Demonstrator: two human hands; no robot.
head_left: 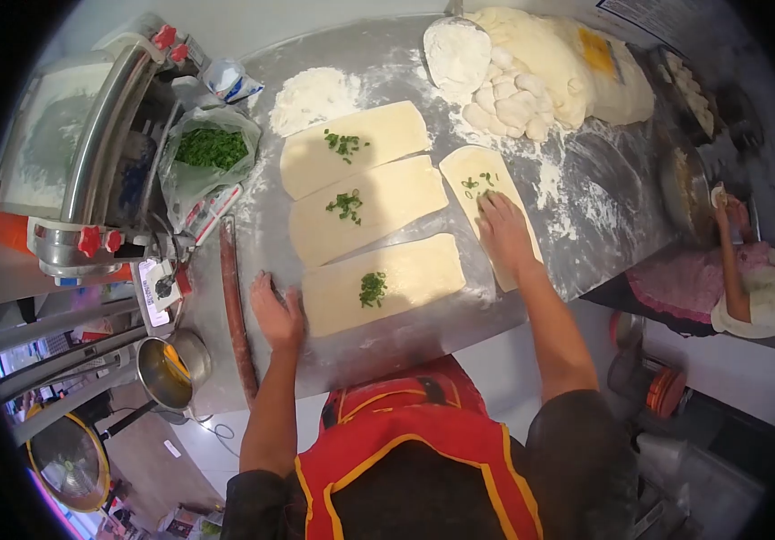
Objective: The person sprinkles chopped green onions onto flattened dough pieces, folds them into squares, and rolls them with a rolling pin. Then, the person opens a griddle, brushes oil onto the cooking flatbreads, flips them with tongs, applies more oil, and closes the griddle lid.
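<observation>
My left hand (278, 317) rests at the table's near side, thumb apart from the fingers, with nothing in it. It lies between a long brown rolling pin (237, 315) and the nearest dough sheet (423, 270). On a narrower dough sheet (504, 261) to the right, my right hand (506, 232) has its fingers stretched out beside chopped green onion (479, 184). The middle dough sheet (315, 236) and the far dough sheet (306, 166) lie flat, and every sheet bears a small heap of chopped green onion.
Loose flour (315, 94) and a big dough mass (531, 54) with smaller dough pieces (509, 99) are at the back. On the left stand a roller machine (90, 135), a bag of chopped greens (212, 148) and a metal pot (171, 373). Another person's arm (731, 261) shows at right.
</observation>
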